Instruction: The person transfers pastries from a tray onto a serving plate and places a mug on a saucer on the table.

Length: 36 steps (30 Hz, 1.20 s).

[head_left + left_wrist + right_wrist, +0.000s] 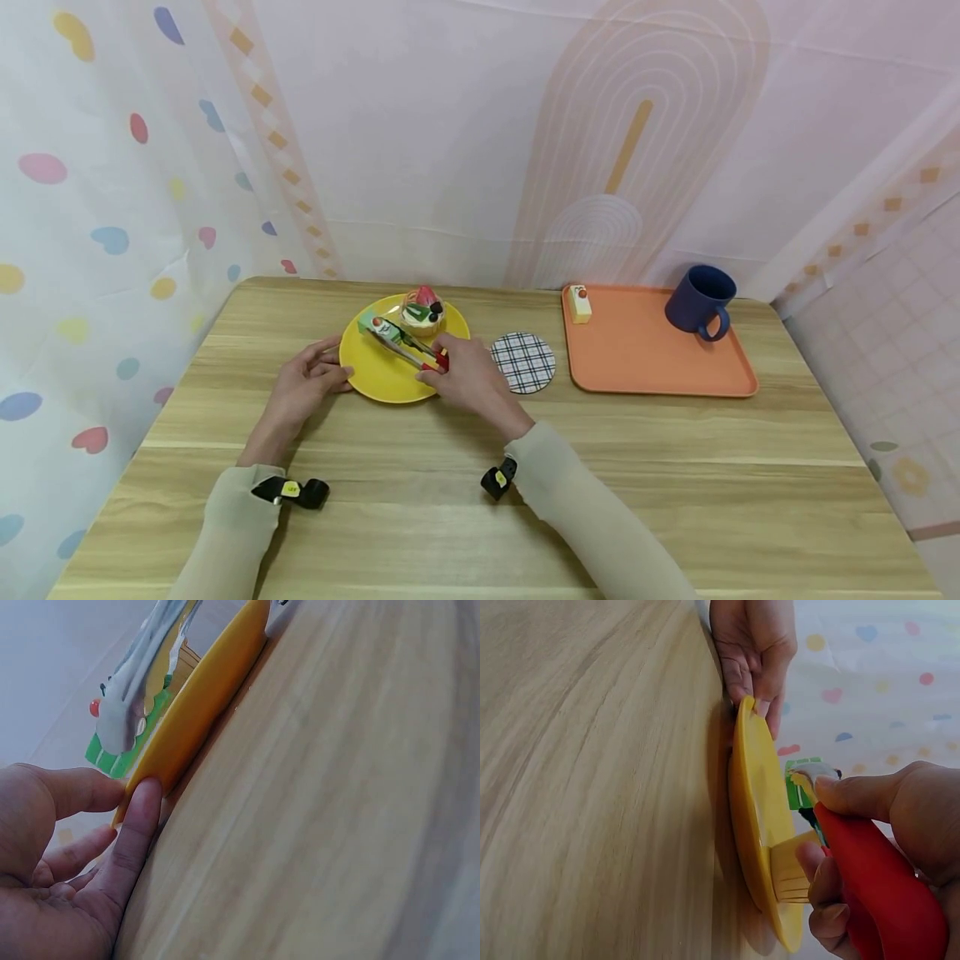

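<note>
On the left part of the table a yellow plate (386, 379) carries a small green cake piece (367, 322) and a fruit tart (422, 312). My left hand (306, 379) pinches the plate's left rim between thumb and fingers, as the left wrist view shows closely. Tongs (408, 357) with red handles are gripped in my right hand (472, 372) above the plate's right side. Their metal tips lie at the green cake piece, one of them in front of it in the left wrist view. Whether the cake touches the plate is hard to tell.
Right of the plate lies a round checked coaster (523, 363). Farther right, an orange tray (637, 358) bears a small pale cake piece (580, 305) and a dark blue mug (701, 300). A patterned cloth (420, 167) hangs behind the table.
</note>
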Tool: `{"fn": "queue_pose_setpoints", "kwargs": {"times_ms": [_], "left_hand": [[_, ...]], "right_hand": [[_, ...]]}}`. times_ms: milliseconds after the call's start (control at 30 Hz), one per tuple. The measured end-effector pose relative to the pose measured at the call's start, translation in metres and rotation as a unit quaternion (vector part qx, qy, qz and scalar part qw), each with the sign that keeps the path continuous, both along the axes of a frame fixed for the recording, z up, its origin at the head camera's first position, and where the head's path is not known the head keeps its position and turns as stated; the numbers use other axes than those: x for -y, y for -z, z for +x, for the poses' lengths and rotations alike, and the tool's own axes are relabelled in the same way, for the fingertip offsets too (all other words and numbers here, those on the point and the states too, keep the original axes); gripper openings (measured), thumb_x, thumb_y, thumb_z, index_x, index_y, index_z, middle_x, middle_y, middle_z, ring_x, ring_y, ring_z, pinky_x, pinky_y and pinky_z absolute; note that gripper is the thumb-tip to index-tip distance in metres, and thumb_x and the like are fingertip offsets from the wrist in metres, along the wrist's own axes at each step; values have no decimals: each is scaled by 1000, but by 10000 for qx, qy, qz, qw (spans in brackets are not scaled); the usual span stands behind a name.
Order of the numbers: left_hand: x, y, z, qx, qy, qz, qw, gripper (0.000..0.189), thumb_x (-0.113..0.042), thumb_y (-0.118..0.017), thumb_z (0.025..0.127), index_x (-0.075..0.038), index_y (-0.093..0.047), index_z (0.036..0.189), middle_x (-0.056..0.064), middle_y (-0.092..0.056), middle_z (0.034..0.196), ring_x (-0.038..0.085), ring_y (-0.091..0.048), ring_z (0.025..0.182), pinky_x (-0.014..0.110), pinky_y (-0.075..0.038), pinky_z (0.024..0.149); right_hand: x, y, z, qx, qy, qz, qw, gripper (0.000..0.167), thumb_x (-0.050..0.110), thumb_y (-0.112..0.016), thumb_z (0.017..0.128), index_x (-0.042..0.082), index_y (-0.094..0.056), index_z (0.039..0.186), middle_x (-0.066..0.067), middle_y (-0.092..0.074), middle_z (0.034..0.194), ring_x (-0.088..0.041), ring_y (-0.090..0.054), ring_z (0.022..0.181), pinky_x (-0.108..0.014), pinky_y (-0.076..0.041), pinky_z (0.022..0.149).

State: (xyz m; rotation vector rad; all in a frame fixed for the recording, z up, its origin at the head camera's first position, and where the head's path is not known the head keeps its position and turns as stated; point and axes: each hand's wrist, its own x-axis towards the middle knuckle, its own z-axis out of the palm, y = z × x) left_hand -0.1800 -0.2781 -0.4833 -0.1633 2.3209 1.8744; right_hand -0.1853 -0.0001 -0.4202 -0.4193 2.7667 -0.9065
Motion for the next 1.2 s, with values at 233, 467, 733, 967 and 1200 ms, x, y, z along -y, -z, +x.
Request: {"fn": "queue_pose_setpoints", "kwargs": {"times_ms": [233, 467, 733, 967, 1200], "left_hand": [[-1, 0, 0, 14, -17, -61, 10000, 69, -12, -66, 100, -10, -32, 161, 4, -60, 122, 0, -69, 90, 22, -64, 83], [-1, -1, 1, 34, -5, -75, 10000, 69, -12, -66, 100, -10, -32, 161, 6, -60, 125, 0, -69, 89, 22, -64, 83], [0, -1, 2, 37, 9, -65, 10000, 69, -12, -65, 101, -10, -32, 161, 1, -61, 120, 0, -69, 89, 22, -64, 83], [-1, -2, 2, 22, -4, -80, 10000, 69, -12, -65, 101, -10, -32, 161, 2, -61, 119, 0, -69, 89, 22, -64, 83], [-2, -3, 3, -3, 13, -114, 9999, 69, -12, -65, 101, -10, -32, 161, 4, -61, 121, 0, -68, 90, 22, -64, 83]], "right_hand": [[6, 2, -2, 100, 98, 105, 9998, 37, 41, -75, 94, 16, -64, 118, 0, -55, 76, -14, -50, 62, -21, -32, 47], [11, 5, -2, 141, 178, 255, 9994, 38, 41, -75, 94, 16, -63, 119, 0, -60, 81, -14, -54, 63, -21, -38, 47], [14, 6, -1, 88, 234, 410, 9988, 36, 42, -75, 93, 17, -63, 117, 0, -59, 82, -15, -54, 65, -22, -38, 47], [14, 6, -1, 43, 201, 427, 9989, 37, 41, -76, 93, 16, -63, 117, 0, -61, 85, -15, -55, 67, -22, -39, 48], [13, 4, -1, 3, 167, 444, 9989, 40, 41, -77, 92, 15, -64, 119, 0, -61, 85, -15, -55, 68, -22, -39, 49]]}}
